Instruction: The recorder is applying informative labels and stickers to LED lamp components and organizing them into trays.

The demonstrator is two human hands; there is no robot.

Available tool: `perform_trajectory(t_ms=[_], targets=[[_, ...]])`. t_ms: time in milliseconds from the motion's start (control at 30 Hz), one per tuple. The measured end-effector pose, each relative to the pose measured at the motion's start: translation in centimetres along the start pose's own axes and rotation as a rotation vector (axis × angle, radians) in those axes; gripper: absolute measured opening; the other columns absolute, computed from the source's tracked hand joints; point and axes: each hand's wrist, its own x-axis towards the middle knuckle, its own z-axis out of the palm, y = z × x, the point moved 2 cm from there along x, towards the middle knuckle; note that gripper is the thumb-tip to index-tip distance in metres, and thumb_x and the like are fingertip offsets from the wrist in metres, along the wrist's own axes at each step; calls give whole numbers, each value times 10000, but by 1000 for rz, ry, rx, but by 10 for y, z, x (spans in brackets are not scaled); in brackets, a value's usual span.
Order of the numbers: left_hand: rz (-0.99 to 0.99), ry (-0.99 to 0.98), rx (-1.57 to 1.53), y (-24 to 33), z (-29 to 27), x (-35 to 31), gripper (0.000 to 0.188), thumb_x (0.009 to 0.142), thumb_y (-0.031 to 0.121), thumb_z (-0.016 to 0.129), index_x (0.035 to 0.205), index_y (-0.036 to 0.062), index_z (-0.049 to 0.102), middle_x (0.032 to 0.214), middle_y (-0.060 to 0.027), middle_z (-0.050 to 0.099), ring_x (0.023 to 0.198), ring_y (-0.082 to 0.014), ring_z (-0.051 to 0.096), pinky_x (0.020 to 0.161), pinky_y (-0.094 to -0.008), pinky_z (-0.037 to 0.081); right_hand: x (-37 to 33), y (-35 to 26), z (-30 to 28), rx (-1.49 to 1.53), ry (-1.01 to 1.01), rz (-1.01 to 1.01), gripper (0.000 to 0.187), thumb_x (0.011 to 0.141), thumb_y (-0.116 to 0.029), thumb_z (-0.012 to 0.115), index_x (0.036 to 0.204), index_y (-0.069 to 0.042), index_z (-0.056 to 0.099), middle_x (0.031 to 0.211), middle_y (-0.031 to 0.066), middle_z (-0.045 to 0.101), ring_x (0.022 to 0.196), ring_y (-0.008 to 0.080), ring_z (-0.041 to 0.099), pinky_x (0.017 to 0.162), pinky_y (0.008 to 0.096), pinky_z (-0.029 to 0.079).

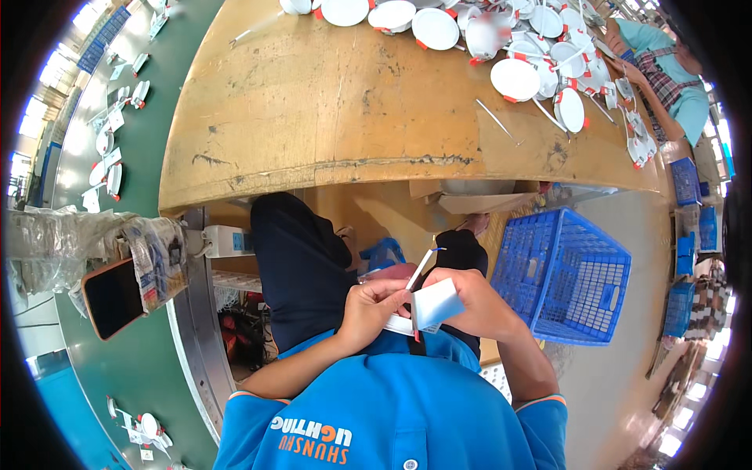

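Close to my body, over my lap, my left hand (pixel 370 313) is closed on a white round lamp (pixel 398 324), mostly covered by my fingers. Up from between the hands rises a white cable (pixel 421 269) with thin bare-ended wires at its tip. My right hand (pixel 479 305) grips a flat, pale, shiny rectangular piece (pixel 437 304) and holds it beside the lamp. A small red part shows below this piece. Whether the piece touches the lamp cannot be made out.
A worn wooden table (pixel 313 110) stands ahead, with a heap of white round lamps (pixel 540 47) at its far right. Right of my legs is a blue plastic crate (pixel 564 274). At left, a green conveyor (pixel 157 258) carries lamps; a phone (pixel 113 298) hangs nearby. A person (pixel 666 78) sits far right.
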Motion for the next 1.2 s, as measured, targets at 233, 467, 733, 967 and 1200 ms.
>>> perform_trajectory(t_ms=[233,467,733,967,1200], targets=[[26,-51,-65,-3,6,5,265,741,-23,596,1004,-19,559,880,-61,612,781,-114,580,678,-243,473,1,-1,3,-13,253,85,151,737,-73,639,756,18,519,664,78,595,581,83,545,529,222,441],[-14,-112,31,4,8,11,273,734,-59,575,997,-1,532,927,-72,597,801,-135,586,694,-256,470,-4,12,0,8,282,55,160,720,-91,665,748,14,548,700,79,601,648,90,549,595,241,446],[-109,-269,106,32,3,16,166,762,-28,570,918,-9,624,818,-85,634,671,-103,599,599,-227,475,-10,18,-7,376,150,60,139,710,-92,675,762,-15,572,734,18,588,686,63,530,633,208,425],[-191,-311,38,27,7,3,181,810,27,562,978,-26,600,863,-94,639,600,-85,587,552,-193,478,-24,27,-3,353,197,140,155,692,-99,668,783,-28,565,746,11,586,696,55,530,630,195,424],[-97,-245,-37,12,11,-2,217,832,57,546,1034,-18,579,828,-67,632,640,-101,598,580,-207,482,-28,39,10,254,364,92,206,682,-99,703,711,-20,516,677,14,536,641,54,472,574,211,403]])
